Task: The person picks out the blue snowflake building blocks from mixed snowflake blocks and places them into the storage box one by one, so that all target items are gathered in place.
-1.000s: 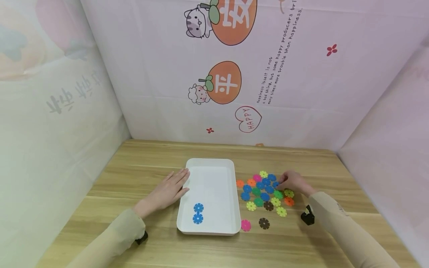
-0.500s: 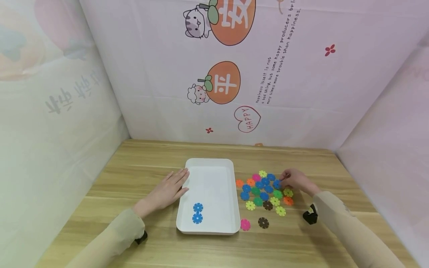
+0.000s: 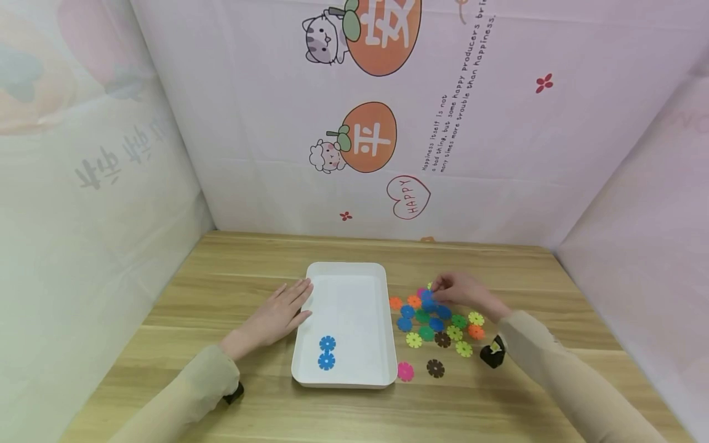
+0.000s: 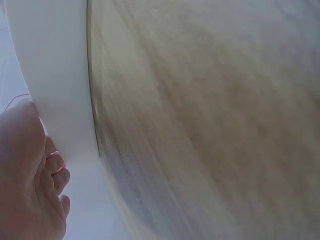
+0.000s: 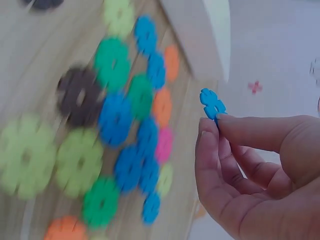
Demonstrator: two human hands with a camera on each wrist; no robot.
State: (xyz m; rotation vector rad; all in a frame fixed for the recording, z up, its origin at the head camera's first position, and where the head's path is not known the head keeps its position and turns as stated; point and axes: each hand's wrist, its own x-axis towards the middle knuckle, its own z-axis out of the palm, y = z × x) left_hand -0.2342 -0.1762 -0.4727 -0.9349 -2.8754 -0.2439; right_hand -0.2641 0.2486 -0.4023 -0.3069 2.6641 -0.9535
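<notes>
A blue notched snowflake disc [image 5: 212, 103] is pinched between the thumb and fingertips of my right hand [image 3: 464, 290]. In the head view that hand hovers over the far side of a scatter of discs, hiding some of them. My left hand [image 3: 277, 312] rests with straight fingers on the left rim of a white rectangular tray [image 3: 346, 301]. The left wrist view shows that hand beside the tray's outer wall [image 4: 50, 65]. Two joined blue discs [image 3: 327, 352] lie in the tray's near left part.
Right of the tray lie several flat discs: green [image 3: 425, 333], yellow [image 3: 413, 340], orange [image 3: 476, 331], brown [image 3: 435, 368] and pink [image 3: 405, 371]. Fabric walls with printed cartoons [image 3: 371, 136] stand behind and on both sides of the wooden table [image 3: 249, 258].
My right hand has picked up a blue disc from the right edge of the scatter and moved left with it. My left hand and the tray have stayed put.
</notes>
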